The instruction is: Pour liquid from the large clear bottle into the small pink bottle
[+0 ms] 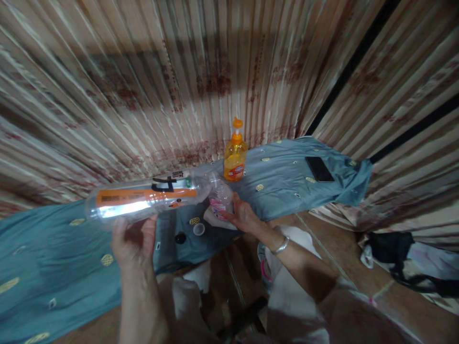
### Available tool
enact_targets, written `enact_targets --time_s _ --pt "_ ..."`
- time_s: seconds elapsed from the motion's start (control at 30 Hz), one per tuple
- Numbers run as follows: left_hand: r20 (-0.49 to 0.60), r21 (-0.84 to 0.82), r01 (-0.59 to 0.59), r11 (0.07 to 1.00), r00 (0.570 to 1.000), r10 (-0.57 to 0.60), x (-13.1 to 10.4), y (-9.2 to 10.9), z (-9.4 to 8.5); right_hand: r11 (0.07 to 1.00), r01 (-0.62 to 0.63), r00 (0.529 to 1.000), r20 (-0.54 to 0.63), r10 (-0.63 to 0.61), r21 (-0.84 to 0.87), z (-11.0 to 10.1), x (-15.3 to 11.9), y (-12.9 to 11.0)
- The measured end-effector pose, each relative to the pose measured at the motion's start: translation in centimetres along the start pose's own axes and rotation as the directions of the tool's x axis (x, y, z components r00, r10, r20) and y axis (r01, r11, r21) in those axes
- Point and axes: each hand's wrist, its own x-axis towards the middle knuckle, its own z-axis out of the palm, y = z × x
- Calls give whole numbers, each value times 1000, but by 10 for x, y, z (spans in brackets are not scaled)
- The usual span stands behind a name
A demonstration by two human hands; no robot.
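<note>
Head view: large bottle (147, 197) held in left hand (133, 241) points toward small bottle (223, 197) in right hand (246, 216).

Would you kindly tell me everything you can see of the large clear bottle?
The large clear bottle looks like see-through plastic, its long body narrowing to a neck. The label shows orange, dark lettering and a bright shiny patch. No liquid can be made out inside. It is held almost level above the blue-green cloth, base left and neck right, the left hand's grip supporting its lower half from underneath. The neck meets the small bottle in view; whether they touch is unclear.
</note>
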Motion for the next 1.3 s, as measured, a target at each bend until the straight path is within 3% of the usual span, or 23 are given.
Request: enact_targets --time_s 0.97,1.1,1.3 --pt "-16 18 -17 1000 1000 17 2 -2 -5 1000 -8 1000 9 8 -7 0 1 1" --pt "55 34 2 999 998 -4 2 -1 -7 1000 -2 1000 2 2 2 -1 0 0" --pt "53 19 -13 1000 999 12 3 -2 -8 1000 -1 1000 -1 1 -9 -2 0 -1"
